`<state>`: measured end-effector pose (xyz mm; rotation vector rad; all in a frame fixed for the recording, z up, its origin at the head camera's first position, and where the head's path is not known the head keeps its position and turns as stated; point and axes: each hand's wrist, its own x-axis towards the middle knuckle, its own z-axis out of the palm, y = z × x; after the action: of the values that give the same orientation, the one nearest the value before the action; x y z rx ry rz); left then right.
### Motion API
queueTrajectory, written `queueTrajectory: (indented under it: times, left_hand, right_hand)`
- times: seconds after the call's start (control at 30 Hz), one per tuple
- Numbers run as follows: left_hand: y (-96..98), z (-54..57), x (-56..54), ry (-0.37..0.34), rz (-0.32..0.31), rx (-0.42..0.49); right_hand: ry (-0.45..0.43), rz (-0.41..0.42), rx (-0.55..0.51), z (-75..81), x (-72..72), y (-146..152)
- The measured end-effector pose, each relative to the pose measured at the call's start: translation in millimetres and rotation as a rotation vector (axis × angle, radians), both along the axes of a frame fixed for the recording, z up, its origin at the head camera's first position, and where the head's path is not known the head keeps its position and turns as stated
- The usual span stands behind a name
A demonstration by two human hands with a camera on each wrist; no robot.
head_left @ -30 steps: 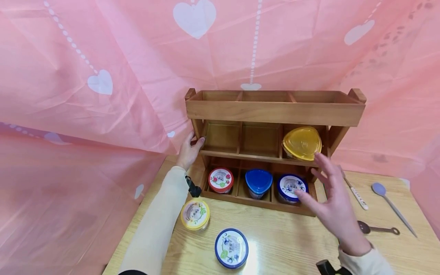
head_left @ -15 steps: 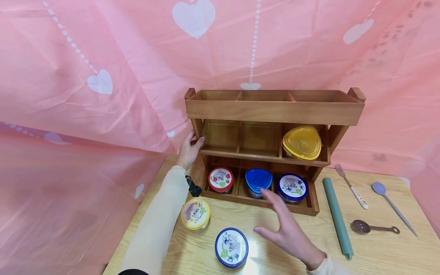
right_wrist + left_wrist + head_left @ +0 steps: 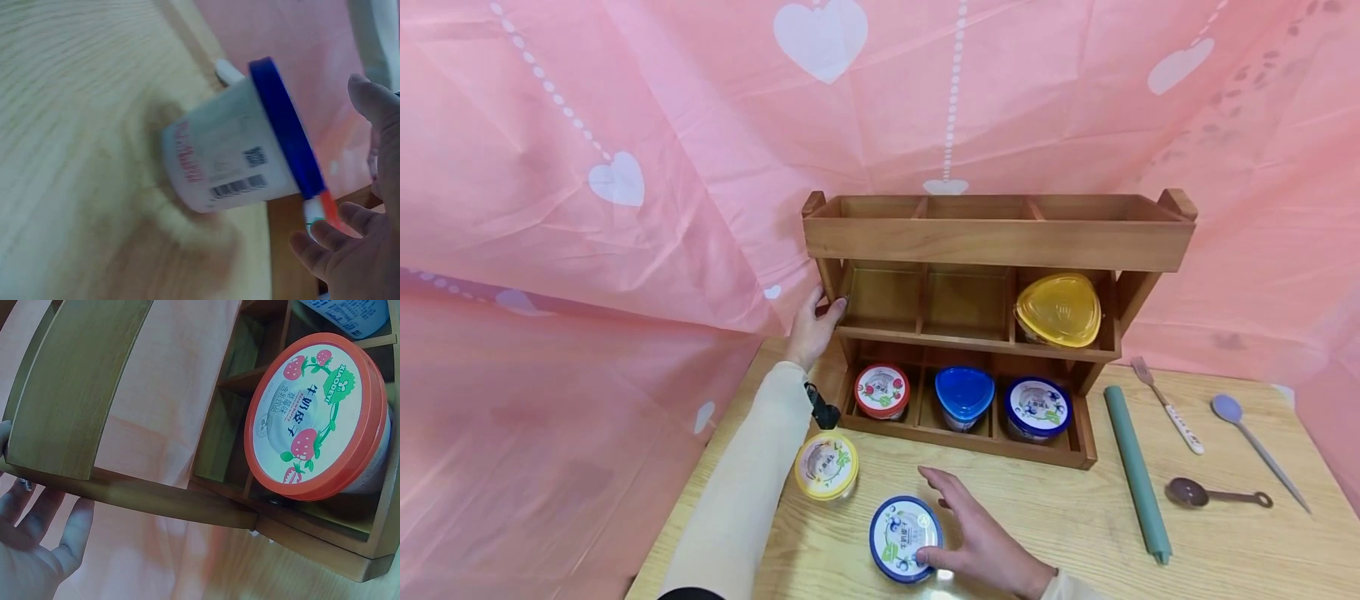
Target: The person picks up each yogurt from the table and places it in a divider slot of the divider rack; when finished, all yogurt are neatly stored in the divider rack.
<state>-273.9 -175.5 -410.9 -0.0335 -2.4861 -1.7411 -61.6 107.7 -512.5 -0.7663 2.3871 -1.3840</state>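
Front blue-lidded tub (image 3: pixel 897 533) | right grip (image 3: pixel 983 537) | spread beside it (contact unclear)

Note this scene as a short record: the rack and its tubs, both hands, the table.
Rack: three-tier brown wooden rack
Middle tier: triangular yellow-lidded tub, right compartment
Bottom tier, left to right: round red-rimmed tub, triangular blue-lidded tub, round dark-blue-rimmed tub
Left hand: grip on rack's left upright
Right hand: open, at round blue-rimmed white tub; contact unclear
Also on table: round yellow-rimmed tub, green roll, fork, purple-headed utensil, brown measuring spoon
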Motion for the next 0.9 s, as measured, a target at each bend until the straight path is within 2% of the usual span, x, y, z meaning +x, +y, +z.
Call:
queueTrajectory:
  times: [0.17, 0.3, 0.5, 0.9]
  left_hand:
    - [0.1, 0.3, 0.1, -0.003, 0.002, -0.002]
    - [0.1, 0.5, 0.3, -0.004, 0.001, 0.001]
    - [0.6, 0.3, -0.7, 0.001, 0.003, 0.008]
    - [0.0, 0.0, -0.6, -0.001, 0.007, 0.004]
  right_hand:
    - [-0.180, 0.049, 0.042, -6.2, 2.4, -4]
    - [-0.275, 0.080, 0.058, -9.0, 3.0, -7]
    - [-0.317, 0.116, 0.079, -13.6, 3.7, -10]
    - [-0.355, 0.115, 0.055, -16.4, 3.1, -12]
